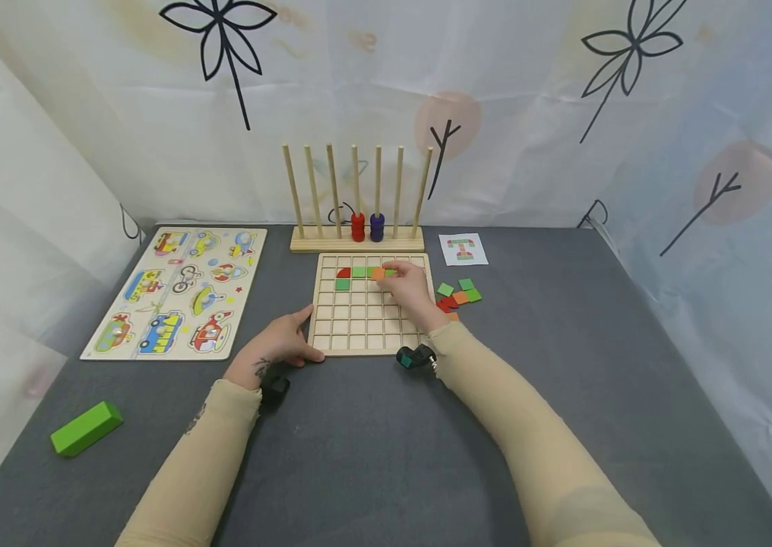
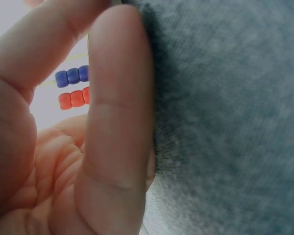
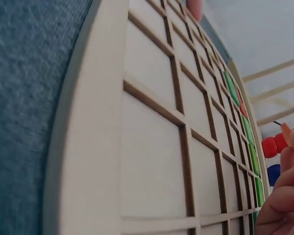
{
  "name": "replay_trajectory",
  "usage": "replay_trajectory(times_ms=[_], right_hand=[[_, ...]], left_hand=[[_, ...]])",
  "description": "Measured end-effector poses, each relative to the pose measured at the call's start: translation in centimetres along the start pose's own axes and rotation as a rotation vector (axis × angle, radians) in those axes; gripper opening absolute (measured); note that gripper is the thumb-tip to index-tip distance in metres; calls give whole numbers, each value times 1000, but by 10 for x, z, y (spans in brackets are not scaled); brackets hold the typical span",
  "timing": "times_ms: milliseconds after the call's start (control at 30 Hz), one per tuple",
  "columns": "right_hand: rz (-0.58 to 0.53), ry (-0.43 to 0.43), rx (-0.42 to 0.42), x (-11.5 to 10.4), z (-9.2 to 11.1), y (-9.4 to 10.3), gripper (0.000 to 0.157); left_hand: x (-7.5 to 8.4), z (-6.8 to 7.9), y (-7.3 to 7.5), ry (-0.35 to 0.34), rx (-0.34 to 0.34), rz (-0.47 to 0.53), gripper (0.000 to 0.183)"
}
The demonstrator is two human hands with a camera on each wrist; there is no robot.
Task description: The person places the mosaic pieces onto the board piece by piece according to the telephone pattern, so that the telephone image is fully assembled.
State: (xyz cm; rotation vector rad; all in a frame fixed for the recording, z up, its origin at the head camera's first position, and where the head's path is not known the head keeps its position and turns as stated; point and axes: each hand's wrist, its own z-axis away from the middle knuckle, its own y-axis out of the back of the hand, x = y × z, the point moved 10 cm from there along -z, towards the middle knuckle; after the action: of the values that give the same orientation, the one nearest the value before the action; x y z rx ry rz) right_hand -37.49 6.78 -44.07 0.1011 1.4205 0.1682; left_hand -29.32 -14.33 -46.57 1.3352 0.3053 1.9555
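My right hand (image 1: 408,290) pinches an orange tile (image 3: 286,133) over the upper rows of a wooden grid board (image 1: 312,323). In the board's upper cells lie a red tile with a rounded corner (image 1: 343,273), a green tile (image 1: 343,285) below it, and more green tiles (image 1: 359,272) along the row, partly covered by the right hand. At the near left corner, my left hand (image 1: 281,339) touches the board's edges, thumb and forefinger spread apart. The left wrist view has its fingers (image 2: 120,98) looming large, fairly straight, close over the grey tabletop.
Loose green, orange and red tiles (image 1: 466,284) lie right of the board, near a pattern card (image 1: 463,249). Behind stands a peg rack (image 1: 359,241) with red and blue beads. A vehicle puzzle (image 1: 176,292) and a green block (image 1: 87,429) are on the left.
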Motion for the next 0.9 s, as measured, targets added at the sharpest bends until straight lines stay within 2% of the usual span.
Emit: replay_trajectory(times_ms=[367,700,800,900], right_hand=[[258,-15,4,5,-7,-9,39],[364,-7,-3,1,-8,-12,38],[349,-5,-15,1,-7,-12,39],[227,2,-41,0,-5,-11,41]], left_hand=[[1,1,0,-8,-7,6,107],[2,0,1,-9,0,9,107],[1,0,1,-7,3,15,106],[0,0,0,-5,1,21,106]])
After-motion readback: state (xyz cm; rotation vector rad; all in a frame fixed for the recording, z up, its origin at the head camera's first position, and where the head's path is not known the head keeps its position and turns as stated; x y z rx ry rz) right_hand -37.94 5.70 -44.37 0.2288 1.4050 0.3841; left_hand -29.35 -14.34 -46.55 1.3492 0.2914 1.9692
